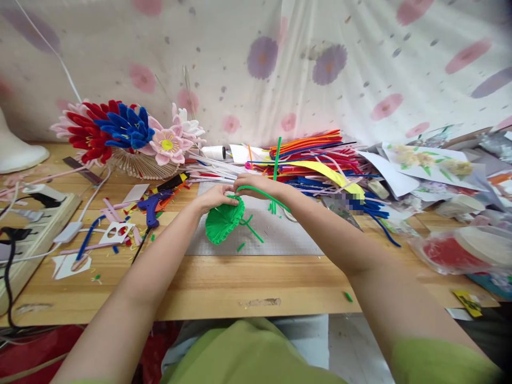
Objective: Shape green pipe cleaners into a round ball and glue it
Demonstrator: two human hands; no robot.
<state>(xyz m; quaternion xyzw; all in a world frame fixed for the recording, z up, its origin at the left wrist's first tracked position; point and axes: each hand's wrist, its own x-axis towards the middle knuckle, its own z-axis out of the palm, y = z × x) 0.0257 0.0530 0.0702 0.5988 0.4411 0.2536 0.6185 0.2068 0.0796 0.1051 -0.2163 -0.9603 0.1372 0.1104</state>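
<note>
My left hand (216, 197) is closed on the upper edge of a round green pleated leaf (221, 223) made of pipe cleaners. A long green pipe cleaner (266, 193) arcs from the leaf's rim across my right wrist. Beside the leaf's top edge, my right hand (246, 183) pinches this pipe cleaner, its fingertips partly hidden and close to the left fingers. Short green pieces (253, 232) lie to the right of the leaf on a grey cutting mat (280, 248). More green pipe cleaners (277, 165) stretch across the mat behind my right forearm.
Bundles of coloured pipe cleaners (312, 144) lie at the back. Pipe-cleaner flowers (128, 125) stand at back left, with a blue glue gun (150, 207) nearer. A power strip (60, 218) is at far left. Papers (390, 173) and a plastic-wrapped tub (456, 253) occupy the right.
</note>
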